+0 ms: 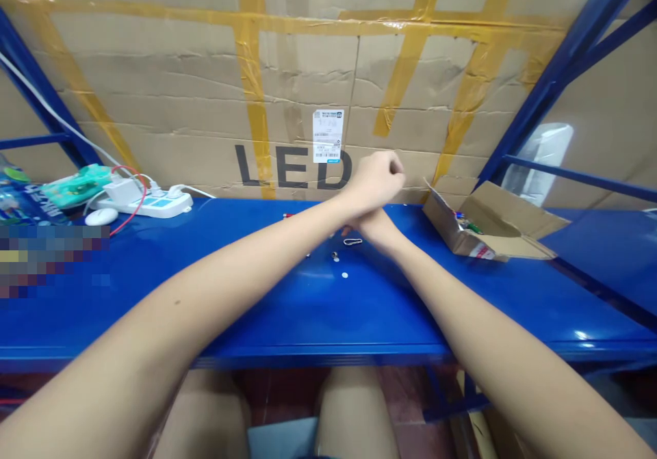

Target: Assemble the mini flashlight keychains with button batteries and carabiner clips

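Note:
My forearms cross above the blue shelf top. My left hand (377, 180) is raised to the right in front of the cardboard, its fingers curled into a fist with nothing visible in it. Beneath its wrist lies my right hand (370, 228), largely covered by the left wrist, so its grip is hidden. Just below the right hand, a small carabiner-shaped loop (352, 242) rests on the blue surface. Close by are a tiny metal part (335, 255) and a white round dot (345, 275). A red item (288, 216) peeks out behind my left forearm.
An open cardboard box (477, 230) with small colourful items stands at the right. On the left are a white power strip (164, 203) with cables, a white rounded device (101, 217) and a teal packet (76, 185). A large taped carton (179, 103) and blue posts (554, 89) bound the shelf.

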Demonstrator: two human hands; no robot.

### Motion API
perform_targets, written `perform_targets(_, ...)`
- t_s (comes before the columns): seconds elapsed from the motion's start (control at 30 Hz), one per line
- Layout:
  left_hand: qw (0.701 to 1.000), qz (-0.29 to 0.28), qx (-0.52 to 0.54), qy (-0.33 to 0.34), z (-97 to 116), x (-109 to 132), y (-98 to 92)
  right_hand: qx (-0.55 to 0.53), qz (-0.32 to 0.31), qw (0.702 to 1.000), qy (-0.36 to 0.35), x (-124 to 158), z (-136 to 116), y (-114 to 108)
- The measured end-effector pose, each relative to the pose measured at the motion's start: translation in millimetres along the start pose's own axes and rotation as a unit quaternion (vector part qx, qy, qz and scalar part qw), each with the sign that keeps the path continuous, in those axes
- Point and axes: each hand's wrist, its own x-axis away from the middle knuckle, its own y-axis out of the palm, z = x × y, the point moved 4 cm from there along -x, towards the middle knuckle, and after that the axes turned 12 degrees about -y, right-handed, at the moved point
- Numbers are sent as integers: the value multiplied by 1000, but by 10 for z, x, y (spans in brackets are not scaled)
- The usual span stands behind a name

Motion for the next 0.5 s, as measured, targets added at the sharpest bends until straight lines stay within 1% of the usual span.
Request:
perform_targets(0.03,995,45,-76,40,-22,144,-221,-11,15,1000,2,2,-15,16)
perform_targets(0.07,986,73,-138,58,-69,295,-415,-23,29,999,3,8,-32,38)
perform_targets(0.1,977,87,-181,66,-133,444,-582,-37,40,999,4,15,-50,68)
perform_targets(0.13,972,97,-207,58,-214,585,-730,-54,45,998,7,22,-68,106)
perform_targets(0.2,972,71,-220,32,-391,825,-936,-81,48,996,7,35,-106,196)
perform_targets(0.23,978,45,-205,13,-477,919,-1007,-91,42,995,9,40,-122,249)
perform_targets(0.27,984,7,-179,-8,-558,996,-1054,-97,33,995,10,44,-137,301)
perform_targets(0.3,989,-31,-143,-23,-621,1058,-1087,-98,24,995,11,48,-150,350)
perform_targets(0.33,991,-56,-114,-33,-668,1106,-1118,-92,15,996,10,52,-161,393)
perform_targets(0.4,990,-98,-85,-51,-735,1164,-1155,-70,6,998,4,61,-178,451)
perform_targets(0.5,984,-138,-87,-71,-792,1197,-1192,-51,-9,999,5,80,-183,507)
